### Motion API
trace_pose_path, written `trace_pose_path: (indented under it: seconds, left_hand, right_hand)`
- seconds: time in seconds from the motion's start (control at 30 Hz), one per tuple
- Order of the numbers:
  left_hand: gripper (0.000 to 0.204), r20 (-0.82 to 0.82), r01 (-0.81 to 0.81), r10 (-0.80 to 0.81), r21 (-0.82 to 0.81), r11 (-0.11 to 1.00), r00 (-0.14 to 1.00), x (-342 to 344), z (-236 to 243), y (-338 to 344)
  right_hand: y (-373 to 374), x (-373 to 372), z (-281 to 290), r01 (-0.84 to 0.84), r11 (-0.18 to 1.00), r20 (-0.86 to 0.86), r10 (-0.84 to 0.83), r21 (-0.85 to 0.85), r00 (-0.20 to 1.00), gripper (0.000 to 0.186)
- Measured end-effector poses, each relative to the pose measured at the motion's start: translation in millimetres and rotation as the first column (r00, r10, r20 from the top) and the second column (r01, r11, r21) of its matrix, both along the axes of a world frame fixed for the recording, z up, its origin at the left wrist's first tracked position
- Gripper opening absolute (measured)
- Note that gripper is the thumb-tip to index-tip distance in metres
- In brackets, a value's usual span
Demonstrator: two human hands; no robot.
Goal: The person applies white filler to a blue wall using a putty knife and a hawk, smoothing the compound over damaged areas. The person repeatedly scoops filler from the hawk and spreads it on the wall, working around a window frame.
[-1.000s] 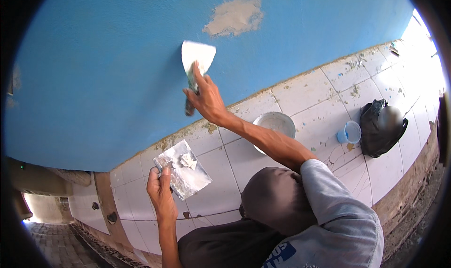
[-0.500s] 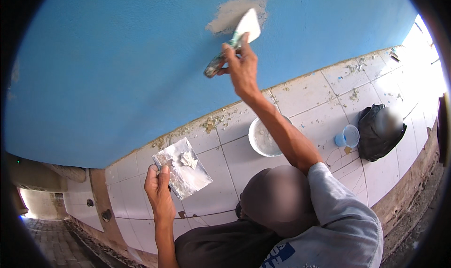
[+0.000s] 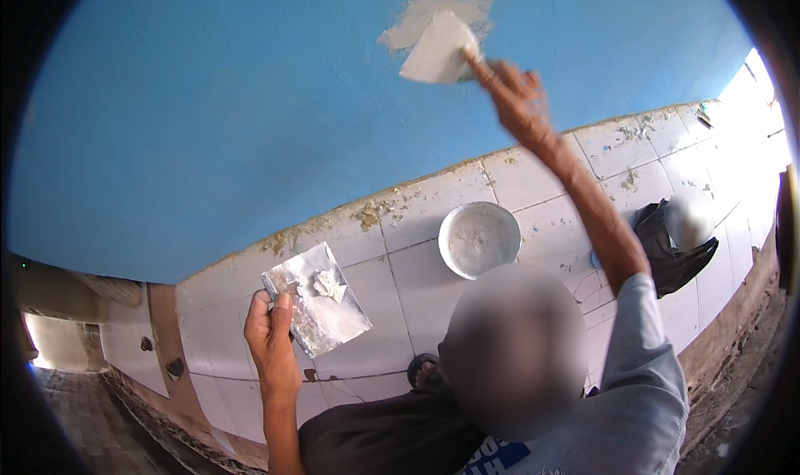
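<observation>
My right hand [image 3: 518, 100], slightly blurred, grips a putty knife. Its broad, whitish-coated blade [image 3: 440, 52] lies against the blue wall [image 3: 250, 108], over the lower part of a grey-white putty patch [image 3: 467, 5]. The knife's handle is mostly hidden by the fingers. Down at the left, my left hand [image 3: 273, 342] pinches the edge of a flat square metal plate [image 3: 350, 318], thumb on top. A lump of white putty [image 3: 330, 286] sits on that plate, with more smeared across it.
A round white tub [image 3: 442, 262] holding pale putty stands on the white tiled ledge [image 3: 358, 279]. A black plastic bag [image 3: 685, 262] lies at the right; a blue cup [image 3: 595, 260] is mostly hidden behind my right arm. Paint flakes [image 3: 368, 215] litter the wall's foot.
My right hand has swung to the right and slightly down, turning the putty knife so its blade points left over the patch. My left hand still holds the plate, slightly shifted left.
</observation>
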State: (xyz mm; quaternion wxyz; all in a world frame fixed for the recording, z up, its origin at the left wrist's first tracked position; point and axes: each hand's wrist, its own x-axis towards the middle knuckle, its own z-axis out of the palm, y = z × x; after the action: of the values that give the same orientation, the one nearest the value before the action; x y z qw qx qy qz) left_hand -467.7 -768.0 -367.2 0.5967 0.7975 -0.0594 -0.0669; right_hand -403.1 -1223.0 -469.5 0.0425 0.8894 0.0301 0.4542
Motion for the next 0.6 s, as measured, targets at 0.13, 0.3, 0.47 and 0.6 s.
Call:
trace_pose_path:
  seconds: [0.13, 0.3, 0.47, 0.6]
  left_hand:
    - [0.020, -0.032, 0.024, -0.023, 0.041, 0.999, 0.999, 4.6, 1.2, -0.2]
    - [0.021, -0.026, 0.012, -0.011, 0.034, 0.999, 1.000, 4.6, 0.5, 5.1]
    - [0.022, -0.034, 0.031, -0.029, 0.059, 0.998, 0.999, 6.8, -1.2, 1.6]
    - [0.022, -0.045, 0.034, -0.032, 0.040, 0.999, 0.998, 5.1, 2.8, -3.5]
  right_hand:
    - [-59.5, -3.0, 68.7, 0.081, 0.925, 0.065, -0.061, -0.371, 0.996, 0.080]
    - [-50.4, -1.3, 135.5, 0.011, 0.844, 0.053, 0.020, -0.536, 0.998, 0.046]
    - [-57.1, -4.5, 180.4, -0.154, 0.799, -0.018, 0.177, -0.581, 0.984, 0.053]
    - [-58.3, 1.2, 218.2, -0.110, 0.608, -0.033, 0.137, -0.786, 0.990, 0.051]
